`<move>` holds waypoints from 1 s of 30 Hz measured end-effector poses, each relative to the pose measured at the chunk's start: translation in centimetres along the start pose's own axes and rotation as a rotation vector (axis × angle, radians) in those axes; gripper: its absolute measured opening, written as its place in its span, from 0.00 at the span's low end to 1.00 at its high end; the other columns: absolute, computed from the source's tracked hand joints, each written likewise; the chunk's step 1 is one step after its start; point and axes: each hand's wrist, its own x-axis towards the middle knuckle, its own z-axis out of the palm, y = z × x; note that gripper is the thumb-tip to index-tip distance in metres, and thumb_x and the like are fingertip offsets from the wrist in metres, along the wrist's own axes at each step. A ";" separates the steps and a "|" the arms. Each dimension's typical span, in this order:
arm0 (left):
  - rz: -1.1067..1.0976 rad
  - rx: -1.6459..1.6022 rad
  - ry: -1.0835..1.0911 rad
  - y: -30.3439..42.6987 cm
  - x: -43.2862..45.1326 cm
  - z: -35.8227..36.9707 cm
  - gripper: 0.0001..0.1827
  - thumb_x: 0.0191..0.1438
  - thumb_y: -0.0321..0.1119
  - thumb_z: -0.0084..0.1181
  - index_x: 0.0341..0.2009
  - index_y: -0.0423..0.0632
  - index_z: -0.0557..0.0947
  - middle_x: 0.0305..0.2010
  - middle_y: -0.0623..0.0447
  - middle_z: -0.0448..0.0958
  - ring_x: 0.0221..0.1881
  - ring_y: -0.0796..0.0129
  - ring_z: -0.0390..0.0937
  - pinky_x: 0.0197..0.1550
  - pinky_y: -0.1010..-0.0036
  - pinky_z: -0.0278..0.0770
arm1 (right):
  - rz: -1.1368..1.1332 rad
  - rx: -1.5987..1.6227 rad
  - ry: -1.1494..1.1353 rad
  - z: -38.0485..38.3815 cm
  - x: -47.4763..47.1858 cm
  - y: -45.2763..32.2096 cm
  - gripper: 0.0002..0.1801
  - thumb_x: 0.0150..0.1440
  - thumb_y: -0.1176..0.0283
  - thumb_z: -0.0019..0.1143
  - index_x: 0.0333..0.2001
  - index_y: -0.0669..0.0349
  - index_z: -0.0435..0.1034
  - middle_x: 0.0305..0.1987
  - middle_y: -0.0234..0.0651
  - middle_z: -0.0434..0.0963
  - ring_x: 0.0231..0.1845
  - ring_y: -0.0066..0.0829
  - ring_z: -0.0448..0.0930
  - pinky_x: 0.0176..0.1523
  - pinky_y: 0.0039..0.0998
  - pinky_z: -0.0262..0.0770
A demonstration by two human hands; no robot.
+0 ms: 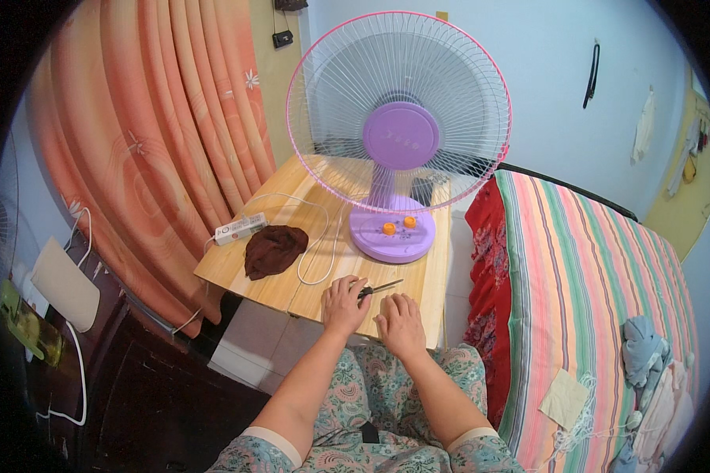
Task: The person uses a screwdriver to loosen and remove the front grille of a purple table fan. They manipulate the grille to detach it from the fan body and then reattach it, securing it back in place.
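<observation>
My left hand [344, 304] rests on the front part of a light wooden table, its thumb and fingertips at the dark handle of a screwdriver [384, 286]. Whether the fingers grip the handle is hard to tell. The shaft points right, lying just above my right hand [401, 325], which rests on the tabletop with nothing in it. Behind both hands stands a table fan with a purple base [392, 236], two orange knobs and a pink-rimmed wire guard [399, 112]. A crumpled dark brown cloth [275, 251] lies left of the base.
A white power strip [241, 229] and a looped white cable [316, 281] lie on the wooden table [260, 284]. Orange curtains [154, 148] hang at left. At right is a bed with a striped cover [586, 266], holding clothes. A dark cabinet [165, 390] stands lower left.
</observation>
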 end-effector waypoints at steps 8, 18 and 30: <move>0.011 -0.015 0.012 -0.1 0.0 0.1 0.20 0.51 0.42 0.54 0.49 0.55 0.75 0.51 0.56 0.67 0.56 0.63 0.60 0.56 0.65 0.58 | -0.006 -0.008 0.015 0.3 -0.1 0.2 0.25 0.53 0.63 0.50 0.51 0.67 0.62 0.53 0.47 0.66 0.58 0.48 0.62 0.63 0.44 0.55; 0.012 -0.005 0.026 -0.4 0.0 0.5 0.20 0.50 0.42 0.54 0.49 0.56 0.75 0.50 0.57 0.67 0.55 0.63 0.61 0.55 0.65 0.58 | 0.000 -0.010 0.014 0.3 -0.1 0.1 0.24 0.53 0.64 0.50 0.51 0.66 0.63 0.54 0.47 0.66 0.58 0.49 0.63 0.63 0.44 0.56; 0.018 -0.014 0.027 -0.3 0.0 0.2 0.20 0.50 0.42 0.54 0.49 0.55 0.75 0.50 0.56 0.67 0.55 0.63 0.61 0.56 0.64 0.58 | 0.008 -0.011 0.016 0.4 0.0 0.1 0.24 0.53 0.64 0.50 0.51 0.66 0.63 0.53 0.47 0.66 0.59 0.48 0.63 0.63 0.44 0.55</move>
